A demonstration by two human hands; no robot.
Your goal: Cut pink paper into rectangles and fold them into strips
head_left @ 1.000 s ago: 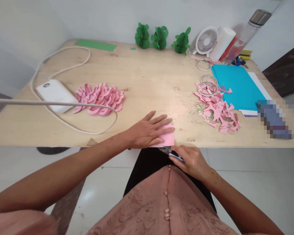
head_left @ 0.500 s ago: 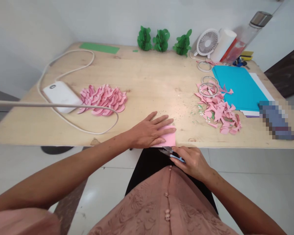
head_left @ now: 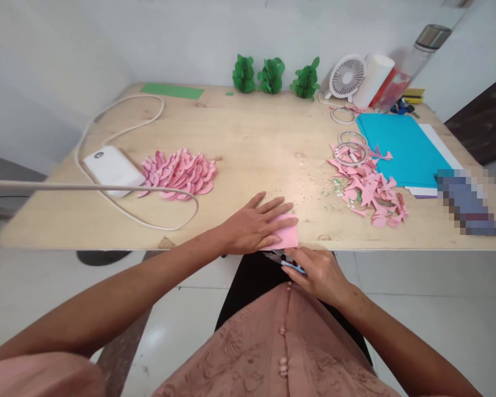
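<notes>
1. Pink paper (head_left: 289,237) lies at the near edge of the surface (head_left: 252,143), centrally placed and partly covered by fingers.
2. White rectangular device (head_left: 116,168), far left; a pale cable (head_left: 66,186) loops about it.
3. Green strip (head_left: 172,91), flat near the back edge.
4. Curved pink pieces (head_left: 184,173), heaped in overlapping rows just right of the device.
5. Left hand (head_left: 254,226), palm down on the paper; its grip is apart, the fingers spread.
6. Three green paper shapes (head_left: 243,74), upright in a row along the wall.
7. Blue-handled snips (head_left: 293,267), metal blades at the paper's near edge; whether they bite into it cannot be told.
8. Right hand (head_left: 320,270), its grip clamped on the snips.
9. Small white fan (head_left: 347,77), at the back, beside a white roll (head_left: 376,80).
10. Pink scraps (head_left: 367,187), loosely piled, with a pale ring (head_left: 350,165) resting on them.
11. Blue sheets (head_left: 400,149), flat, over white ones; behind them leans a clear bottle (head_left: 417,60) with a metallic cap.
12. Pixelated object (head_left: 467,201), far right, details obscured.
</notes>
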